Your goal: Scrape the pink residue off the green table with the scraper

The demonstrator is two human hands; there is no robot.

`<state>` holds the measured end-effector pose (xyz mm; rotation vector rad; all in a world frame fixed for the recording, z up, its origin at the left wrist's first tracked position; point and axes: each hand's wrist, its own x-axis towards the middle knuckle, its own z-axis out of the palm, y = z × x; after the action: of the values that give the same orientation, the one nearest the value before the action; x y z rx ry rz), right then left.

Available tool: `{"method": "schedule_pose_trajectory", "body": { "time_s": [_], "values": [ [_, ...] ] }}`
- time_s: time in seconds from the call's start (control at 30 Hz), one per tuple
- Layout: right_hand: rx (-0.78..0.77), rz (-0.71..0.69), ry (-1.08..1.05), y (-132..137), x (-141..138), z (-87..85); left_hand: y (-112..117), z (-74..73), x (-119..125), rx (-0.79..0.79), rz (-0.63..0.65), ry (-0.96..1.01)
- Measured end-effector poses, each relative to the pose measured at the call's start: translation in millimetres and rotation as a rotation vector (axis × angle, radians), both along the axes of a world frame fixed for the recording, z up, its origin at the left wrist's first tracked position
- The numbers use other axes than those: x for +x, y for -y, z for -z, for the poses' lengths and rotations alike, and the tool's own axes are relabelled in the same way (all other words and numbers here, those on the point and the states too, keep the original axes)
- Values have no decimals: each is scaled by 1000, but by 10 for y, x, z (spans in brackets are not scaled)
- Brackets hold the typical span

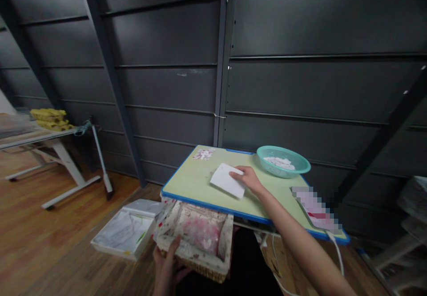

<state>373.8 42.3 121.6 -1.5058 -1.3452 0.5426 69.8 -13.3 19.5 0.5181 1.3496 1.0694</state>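
Note:
My right hand (247,179) is closed on the right edge of a flat white rectangular card (227,181), thumb and fingers gripping it over the pale green tabletop (187,178) with a blue edge. Below the front edge of that table, my left hand (167,260) grips the near left rim of a woven basket (208,267), thumb on top. The basket has a stained whitish lining, and pink and clear plastic-looking contents (203,233) lie inside it. Its far side goes under the tabletop.
A turquoise bowl (302,166) with white pieces stands at the back right. A pixelated device (315,209) with a white cable lies at the right edge. Small pinkish-white pieces (203,154) lie far left. An open white box (122,234) sits on the floor.

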Motion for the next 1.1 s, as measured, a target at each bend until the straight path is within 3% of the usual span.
{"method": "schedule_pose_trajectory", "body": {
  "time_s": [0.1,0.2,0.43,0.63,0.77,0.93,1.1],
  "values": [
    [-33,282,105,82,474,-34,0,-10,-27,-40,19,28],
    [-84,389,200,117,728,27,0,-22,-27,-39,20,16],
    [-85,184,80,-34,391,190,-11,-51,-13,-53,17,22],
    [-57,207,65,-137,172,179,18,-131,-39,-26,13,46],
    [-73,92,-26,-186,45,219,26,-150,-46,-41,9,49],
    [-37,167,13,-219,-11,236,2,-102,-46,-27,-6,44],
    [-64,64,-13,-135,-64,231,-13,-11,-46,-44,11,52]
  ]
}}
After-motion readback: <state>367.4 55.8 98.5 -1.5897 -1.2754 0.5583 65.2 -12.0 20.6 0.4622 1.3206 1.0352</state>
